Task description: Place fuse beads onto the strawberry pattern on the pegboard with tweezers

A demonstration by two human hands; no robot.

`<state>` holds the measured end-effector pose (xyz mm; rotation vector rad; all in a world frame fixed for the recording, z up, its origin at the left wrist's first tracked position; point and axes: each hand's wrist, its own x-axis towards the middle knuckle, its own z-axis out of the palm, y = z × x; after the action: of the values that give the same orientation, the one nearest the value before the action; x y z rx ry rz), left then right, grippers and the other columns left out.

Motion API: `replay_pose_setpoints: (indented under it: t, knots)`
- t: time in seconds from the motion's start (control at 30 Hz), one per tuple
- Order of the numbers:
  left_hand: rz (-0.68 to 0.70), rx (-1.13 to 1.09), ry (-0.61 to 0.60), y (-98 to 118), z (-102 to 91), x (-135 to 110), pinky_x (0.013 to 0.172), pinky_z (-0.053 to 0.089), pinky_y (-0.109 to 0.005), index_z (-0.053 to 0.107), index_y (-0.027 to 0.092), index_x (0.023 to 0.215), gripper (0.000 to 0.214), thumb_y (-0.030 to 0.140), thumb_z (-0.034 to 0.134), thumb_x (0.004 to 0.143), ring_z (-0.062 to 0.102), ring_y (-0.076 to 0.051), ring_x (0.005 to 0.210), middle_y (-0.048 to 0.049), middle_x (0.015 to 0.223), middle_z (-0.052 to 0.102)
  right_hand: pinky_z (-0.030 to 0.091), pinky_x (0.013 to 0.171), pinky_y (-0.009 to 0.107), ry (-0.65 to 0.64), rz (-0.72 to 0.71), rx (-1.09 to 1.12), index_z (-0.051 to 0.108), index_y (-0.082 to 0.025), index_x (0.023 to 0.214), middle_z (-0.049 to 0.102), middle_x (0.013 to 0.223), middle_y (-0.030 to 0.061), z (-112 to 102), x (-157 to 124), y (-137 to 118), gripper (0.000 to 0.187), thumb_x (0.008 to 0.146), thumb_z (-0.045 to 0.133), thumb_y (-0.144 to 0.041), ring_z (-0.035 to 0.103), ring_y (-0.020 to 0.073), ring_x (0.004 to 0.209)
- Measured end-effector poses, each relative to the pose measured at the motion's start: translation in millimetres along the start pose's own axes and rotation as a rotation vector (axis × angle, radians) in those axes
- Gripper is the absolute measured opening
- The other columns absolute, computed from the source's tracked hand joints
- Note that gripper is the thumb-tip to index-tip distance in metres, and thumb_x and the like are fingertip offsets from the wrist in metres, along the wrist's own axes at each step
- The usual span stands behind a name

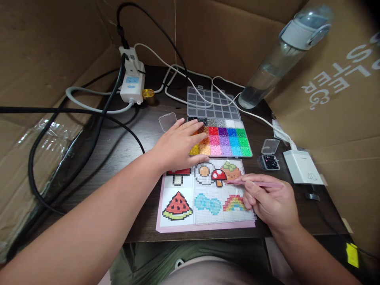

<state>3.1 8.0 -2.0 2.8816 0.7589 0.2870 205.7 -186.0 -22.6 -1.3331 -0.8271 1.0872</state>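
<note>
My left hand (181, 144) lies flat with fingers spread across the left part of a divided bead box (224, 141), covering some of its compartments. The box is full of small beads sorted by colour. My right hand (271, 198) pinches pink tweezers (268, 184), whose tips reach the right side of a red-and-white bead mushroom (219, 177). The mushroom sits on a clear pegboard (204, 219). Beneath the board is a printed pattern sheet (178, 222), with a watermelon, bow, rainbow, egg and strawberry visible. Whether the tips hold a bead is too small to tell.
The box's clear lid (212, 103) is folded back, a white cable across it. To the right stand a small case of dark beads (269, 161), a white charger (303, 167) and a water bottle (267, 73). A power strip (132, 85) and golden cup (149, 96) are at back left.
</note>
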Motion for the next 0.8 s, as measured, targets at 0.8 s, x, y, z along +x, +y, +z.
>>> replay_pose_setpoints:
  t: [0.8]
  knots:
    - [0.008, -0.009, -0.002, 1.0, 0.0, 0.2, 0.120, 0.015, -0.049, 0.051, 0.022, 0.140, 0.066, 0.064, 0.050, 0.089, 0.031, -0.028, 0.146, -0.0126, 0.155, 0.039, 0.041, 0.041, 0.025, -0.008, -0.059, -0.201, 0.079, -0.019, 0.095, 0.067, 0.059, 0.0030, -1.5, -1.6, 5.3, 0.014, 0.088, 0.068, -0.025, 0.048, 0.0092, 0.043]
